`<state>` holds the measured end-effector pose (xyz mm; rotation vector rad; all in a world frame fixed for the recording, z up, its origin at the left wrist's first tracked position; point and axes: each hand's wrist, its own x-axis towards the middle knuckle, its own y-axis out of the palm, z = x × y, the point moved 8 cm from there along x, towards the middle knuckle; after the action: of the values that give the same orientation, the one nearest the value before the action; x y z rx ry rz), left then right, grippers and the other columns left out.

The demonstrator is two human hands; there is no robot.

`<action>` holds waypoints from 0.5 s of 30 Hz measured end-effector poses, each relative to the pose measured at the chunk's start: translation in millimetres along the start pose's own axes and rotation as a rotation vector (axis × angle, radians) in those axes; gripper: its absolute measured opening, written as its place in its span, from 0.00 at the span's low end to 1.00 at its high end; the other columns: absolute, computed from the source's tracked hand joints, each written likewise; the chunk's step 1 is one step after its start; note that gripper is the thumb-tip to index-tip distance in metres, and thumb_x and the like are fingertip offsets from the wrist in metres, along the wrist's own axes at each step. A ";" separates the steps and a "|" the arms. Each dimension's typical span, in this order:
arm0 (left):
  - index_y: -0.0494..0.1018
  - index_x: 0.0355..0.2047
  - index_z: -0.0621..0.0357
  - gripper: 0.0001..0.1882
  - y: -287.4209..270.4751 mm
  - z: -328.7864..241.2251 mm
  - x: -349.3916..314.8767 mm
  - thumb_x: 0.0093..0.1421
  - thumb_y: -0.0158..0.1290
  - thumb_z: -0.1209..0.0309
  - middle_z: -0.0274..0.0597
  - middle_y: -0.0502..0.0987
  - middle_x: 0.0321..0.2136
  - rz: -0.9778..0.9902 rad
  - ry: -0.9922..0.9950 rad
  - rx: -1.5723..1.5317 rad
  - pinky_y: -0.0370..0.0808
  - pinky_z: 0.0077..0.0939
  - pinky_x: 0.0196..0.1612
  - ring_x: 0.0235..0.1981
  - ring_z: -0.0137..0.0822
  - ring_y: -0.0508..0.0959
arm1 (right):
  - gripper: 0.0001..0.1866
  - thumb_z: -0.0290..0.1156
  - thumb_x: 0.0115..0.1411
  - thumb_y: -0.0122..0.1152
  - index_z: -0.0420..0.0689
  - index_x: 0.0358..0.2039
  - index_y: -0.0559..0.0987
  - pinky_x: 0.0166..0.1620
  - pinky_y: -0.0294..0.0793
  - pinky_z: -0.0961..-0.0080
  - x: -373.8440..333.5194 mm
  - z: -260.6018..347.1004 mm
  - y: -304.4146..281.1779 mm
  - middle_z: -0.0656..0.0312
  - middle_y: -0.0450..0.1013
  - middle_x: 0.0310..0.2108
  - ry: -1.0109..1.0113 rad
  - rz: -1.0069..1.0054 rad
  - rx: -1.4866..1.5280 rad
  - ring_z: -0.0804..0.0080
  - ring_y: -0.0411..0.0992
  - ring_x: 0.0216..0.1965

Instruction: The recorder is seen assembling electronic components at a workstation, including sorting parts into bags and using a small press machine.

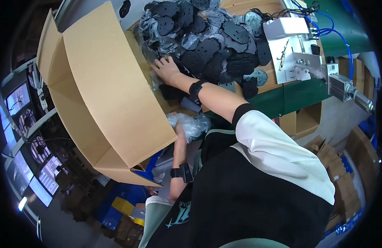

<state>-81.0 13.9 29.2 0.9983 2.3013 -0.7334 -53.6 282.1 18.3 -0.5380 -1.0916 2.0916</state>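
My right hand (167, 70) reaches to the left edge of a pile of flat black rounded pieces with small slots (241, 64). Its fingers are spread, at the inner side of a large cardboard box (112, 78). Crumpled clear plastic (147, 31) lies among the pieces. Lower down, my left hand (179, 129) is beside the box's near corner, against a crumpled clear plastic bag (193, 126). The bag and the box edge partly cover its fingers, so its grip does not show. A dark band circles each wrist.
A white bench device (286, 28) with blue tubes and a metal cylinder (341, 87) stands at the right of the wooden tabletop (267, 78). Green surface (261, 104) runs along the near edge. Flattened cardboard (344, 177) is at lower right; screens (48, 175) are at far left.
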 end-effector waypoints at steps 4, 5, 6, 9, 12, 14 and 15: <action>0.68 0.57 0.54 0.21 9.3 -3.0 14.9 0.62 0.46 0.73 0.42 0.73 0.46 0.099 0.065 -0.027 0.74 0.32 0.50 0.45 0.38 0.75 | 0.28 0.31 0.49 0.68 0.50 0.53 0.77 0.55 0.61 0.57 -9.4 -6.6 9.2 0.59 0.71 0.52 -0.007 0.105 -0.089 0.61 0.66 0.57; 0.68 0.57 0.54 0.21 15.0 -4.8 18.6 0.62 0.46 0.73 0.42 0.73 0.46 0.129 0.096 -0.041 0.74 0.32 0.50 0.45 0.38 0.75 | 0.26 0.31 0.49 0.67 0.49 0.51 0.77 0.54 0.61 0.57 -15.7 -10.2 -4.1 0.59 0.72 0.51 0.016 0.020 -0.025 0.60 0.67 0.56; 0.68 0.57 0.53 0.22 20.7 -6.8 22.8 0.62 0.46 0.73 0.42 0.73 0.46 0.160 0.124 -0.062 0.73 0.32 0.50 0.46 0.38 0.75 | 0.24 0.31 0.50 0.67 0.49 0.50 0.78 0.53 0.62 0.57 -23.4 -15.4 -18.3 0.59 0.74 0.49 0.038 -0.066 0.040 0.60 0.67 0.55; 0.69 0.58 0.55 0.23 42.0 -24.9 16.3 0.61 0.47 0.77 0.42 0.73 0.46 0.196 0.122 -0.157 0.74 0.30 0.49 0.45 0.36 0.75 | 0.20 0.28 0.51 0.66 0.45 0.47 0.79 0.51 0.68 0.62 -52.8 -41.9 -75.6 0.55 0.76 0.46 0.079 -0.240 0.308 0.56 0.71 0.50; 0.70 0.58 0.56 0.23 47.6 -38.4 16.8 0.61 0.49 0.81 0.41 0.73 0.46 0.210 0.157 -0.219 0.75 0.26 0.47 0.43 0.32 0.74 | 0.15 0.29 0.59 0.63 0.42 0.47 0.81 0.53 0.72 0.69 -80.3 -68.2 -114.0 0.52 0.80 0.42 0.211 -0.434 0.796 0.61 0.77 0.45; 0.70 0.58 0.57 0.23 62.0 -54.7 12.0 0.62 0.52 0.79 0.39 0.73 0.45 0.269 0.170 -0.238 0.75 0.25 0.46 0.41 0.32 0.74 | 0.14 0.26 0.65 0.57 0.39 0.50 0.79 0.53 0.70 0.77 -104.0 -93.7 -111.3 0.61 0.80 0.43 0.297 -0.420 1.025 0.78 0.73 0.45; 0.68 0.60 0.57 0.24 66.4 -62.5 8.1 0.63 0.54 0.76 0.43 0.72 0.51 0.292 0.158 -0.252 0.72 0.30 0.53 0.48 0.35 0.73 | 0.14 0.26 0.65 0.57 0.38 0.50 0.79 0.53 0.69 0.78 -114.6 -98.3 -114.0 0.62 0.79 0.44 0.355 -0.417 1.119 0.79 0.72 0.45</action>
<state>-50.0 97.2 51.0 1.2707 2.2394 -0.2472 130.0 294.2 62.5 -0.0830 0.2271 1.7780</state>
